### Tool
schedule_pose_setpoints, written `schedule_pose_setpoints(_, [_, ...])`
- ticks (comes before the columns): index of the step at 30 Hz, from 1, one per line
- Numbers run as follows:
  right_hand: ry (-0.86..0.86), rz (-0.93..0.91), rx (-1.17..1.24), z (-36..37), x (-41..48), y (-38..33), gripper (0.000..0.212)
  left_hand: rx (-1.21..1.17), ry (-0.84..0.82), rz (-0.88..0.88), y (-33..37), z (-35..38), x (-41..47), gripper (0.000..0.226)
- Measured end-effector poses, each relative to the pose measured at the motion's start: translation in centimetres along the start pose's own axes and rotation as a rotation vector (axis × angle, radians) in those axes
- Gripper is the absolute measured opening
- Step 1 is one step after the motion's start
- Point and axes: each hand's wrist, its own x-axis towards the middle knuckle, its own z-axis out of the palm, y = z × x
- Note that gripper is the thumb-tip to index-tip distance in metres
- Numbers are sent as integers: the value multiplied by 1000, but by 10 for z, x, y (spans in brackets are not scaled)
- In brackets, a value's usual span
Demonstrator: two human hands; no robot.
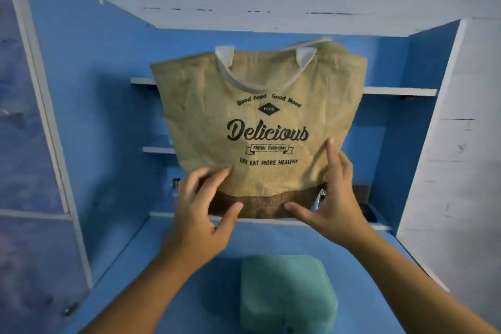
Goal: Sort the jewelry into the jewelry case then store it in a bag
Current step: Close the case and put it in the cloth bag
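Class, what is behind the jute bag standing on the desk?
White shelves stick out either side of the jute bag, against a blue back panel. Their middle stretches, and anything resting there, are covered.

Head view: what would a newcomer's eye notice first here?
A tan jute bag printed "Delicious" stands upright in the middle, before blue shelves. The left hand and right hand touch its dark lower band. A closed teal case lies on the blue desk below.
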Motion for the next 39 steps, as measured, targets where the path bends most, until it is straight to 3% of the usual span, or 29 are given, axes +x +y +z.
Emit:
schedule_pose_setpoints(5, [-66,45,-23,30,-43,44,125,-75,-163,-182,-15,30,-58,58])
schedule_pose_setpoints(14, [-188,123,-68,51,-54,86,112,-112,-305,-350,-42,62,-82,65])
schedule_pose_setpoints(17, [-265,91,-120,49,-48,93,106,-106,-375,-356,-50,69,-94,63])
schedule_pose_setpoints(20, [-319,130,-119,43,-51,101,86,-82,-405,-344,-54,70,-104,58])
schedule_pose_setpoints(25, [-381,362,45,33,-78,109,54,-66,-507,-323,-52,65,-101,52])
schedule_pose_setpoints(28, [-437,502,121,25,-87,102,55,-122,-576,-402,-43,56,-98,49])
schedule_pose_setpoints(32, [-359,444,30,15,-99,80,56,-131,-560,-415,-25,39,-100,41])
schedule_pose_setpoints(35, [-472,441,169,5,-113,66,57,-212,-682,-452,-9,31,-108,62])
schedule_pose_setpoints(39, [-613,399,215,8,-134,63,76,-285,-813,-503,-2,36,-116,95])
